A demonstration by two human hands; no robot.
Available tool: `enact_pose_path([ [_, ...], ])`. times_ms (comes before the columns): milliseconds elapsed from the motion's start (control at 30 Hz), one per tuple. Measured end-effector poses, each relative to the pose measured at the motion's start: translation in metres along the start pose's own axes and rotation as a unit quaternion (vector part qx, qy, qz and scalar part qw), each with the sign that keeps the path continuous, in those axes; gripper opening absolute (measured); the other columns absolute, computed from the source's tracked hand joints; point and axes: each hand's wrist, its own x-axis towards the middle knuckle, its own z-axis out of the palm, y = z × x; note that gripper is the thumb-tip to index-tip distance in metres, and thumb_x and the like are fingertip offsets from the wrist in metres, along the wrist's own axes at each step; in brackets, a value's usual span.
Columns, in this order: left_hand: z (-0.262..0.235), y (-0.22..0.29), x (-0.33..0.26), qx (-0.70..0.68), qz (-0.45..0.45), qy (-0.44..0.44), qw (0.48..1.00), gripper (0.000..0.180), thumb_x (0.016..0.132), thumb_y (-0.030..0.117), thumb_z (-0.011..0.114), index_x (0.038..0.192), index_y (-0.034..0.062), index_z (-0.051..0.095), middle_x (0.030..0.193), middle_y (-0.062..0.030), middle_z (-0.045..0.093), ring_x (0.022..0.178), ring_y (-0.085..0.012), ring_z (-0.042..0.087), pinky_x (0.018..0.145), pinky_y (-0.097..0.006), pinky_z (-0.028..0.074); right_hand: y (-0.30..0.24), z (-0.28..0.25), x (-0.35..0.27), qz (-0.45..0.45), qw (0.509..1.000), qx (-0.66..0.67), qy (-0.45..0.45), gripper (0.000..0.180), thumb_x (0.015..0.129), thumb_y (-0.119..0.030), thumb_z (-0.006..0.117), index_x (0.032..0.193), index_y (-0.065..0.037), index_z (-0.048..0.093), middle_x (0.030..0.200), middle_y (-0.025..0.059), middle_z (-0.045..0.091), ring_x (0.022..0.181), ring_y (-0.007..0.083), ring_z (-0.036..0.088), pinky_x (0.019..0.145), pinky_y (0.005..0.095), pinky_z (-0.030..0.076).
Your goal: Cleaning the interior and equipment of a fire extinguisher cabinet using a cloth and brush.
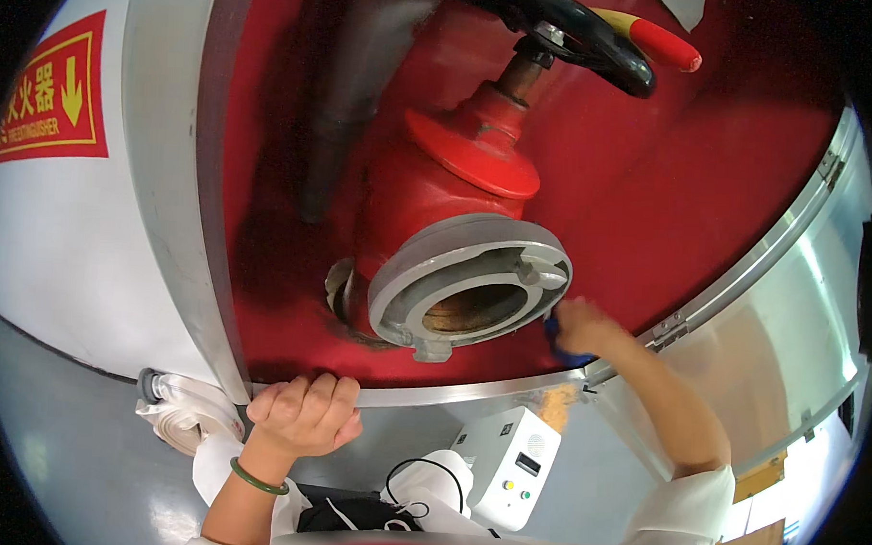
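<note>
A red fire hydrant valve [478,168] with a grey metal hose coupling [387,304] stands inside a red-walled cabinet. On top of the valve sits a black handwheel [597,48]. My left hand [306,414] has its fingers curled over the silver lower edge of the cabinet frame [422,397], left of the coupling. Inside the cabinet, just right of the coupling, my right hand [586,328] is closed on a small blue thing [558,344]. Motion blurs that hand, and the kind of the blue thing cannot be made out.
A rolled white hose [186,418] lies on the floor at the lower left. A white box with buttons [516,463] stands below the cabinet. The silver-framed cabinet door [741,350] hangs open at the right. A red sign [58,91] is on the white wall at left.
</note>
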Motion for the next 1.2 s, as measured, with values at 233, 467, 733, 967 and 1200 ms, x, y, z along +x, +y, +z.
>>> enact_pose_path([
  [233, 0.008, -0.002, -0.008, 0.015, 0.002, 0.046, 0.999, 0.02, 0.074, 0.036, 0.04, 0.075, 0.0252, 0.057, 0.075, 0.0072, 0.05, 0.076, -0.0094, 0.046, 0.072, -0.028, 0.028, -0.039, 0.006, -0.018, -0.205, 0.958, 0.145, 0.138, 0.025, 0.068, -0.011, 0.062, 0.088, 0.004, 0.062, 0.093, 0.0267, 0.061, 0.09, 0.0367, 0.061, 0.078, 0.0431, 0.051],
  [467, 0.002, -0.006, 0.0, 0.01, 0.022, -0.001, 1.0, 0.021, 0.075, 0.038, 0.04, 0.074, 0.0249, 0.057, 0.073, 0.0071, 0.05, 0.078, -0.0103, 0.045, 0.074, -0.03, 0.028, -0.025, 0.028, 0.007, -0.078, 0.981, -0.008, 0.176, 0.028, 0.07, -0.009, 0.058, 0.091, 0.009, 0.057, 0.095, 0.0302, 0.058, 0.091, 0.0403, 0.059, 0.078, 0.0443, 0.05],
  [733, -0.002, -0.004, -0.007, 0.008, 0.001, -0.019, 1.0, 0.024, 0.079, 0.033, 0.04, 0.08, 0.0212, 0.061, 0.078, 0.0059, 0.054, 0.078, -0.0136, 0.045, 0.074, -0.032, 0.029, -0.059, 0.0, 0.006, -0.194, 0.943, 0.194, 0.187, 0.024, 0.071, -0.007, 0.054, 0.092, 0.004, 0.06, 0.104, 0.026, 0.055, 0.092, 0.04, 0.059, 0.081, 0.0455, 0.05],
  [967, 0.003, 0.016, 0.003, -0.011, -0.002, -0.031, 0.999, 0.028, 0.082, 0.029, 0.038, 0.084, 0.012, 0.06, 0.08, -0.0027, 0.056, 0.077, -0.022, 0.048, 0.076, -0.036, 0.031, -0.017, 0.04, 0.083, 0.062, 0.952, 0.114, 0.276, 0.024, 0.074, -0.013, 0.059, 0.095, -0.002, 0.065, 0.107, 0.019, 0.056, 0.1, 0.0378, 0.052, 0.082, 0.0427, 0.05],
  [1200, 0.002, 0.012, 0.003, 0.008, 0.003, -0.015, 1.0, 0.028, 0.084, 0.027, 0.036, 0.083, 0.0107, 0.059, 0.077, -0.004, 0.054, 0.074, -0.023, 0.047, 0.075, -0.036, 0.03, -0.105, 0.005, 0.053, -0.213, 0.908, 0.256, 0.256, 0.028, 0.07, -0.016, 0.062, 0.094, -0.001, 0.066, 0.104, 0.0221, 0.059, 0.1, 0.0384, 0.056, 0.088, 0.0443, 0.046],
])
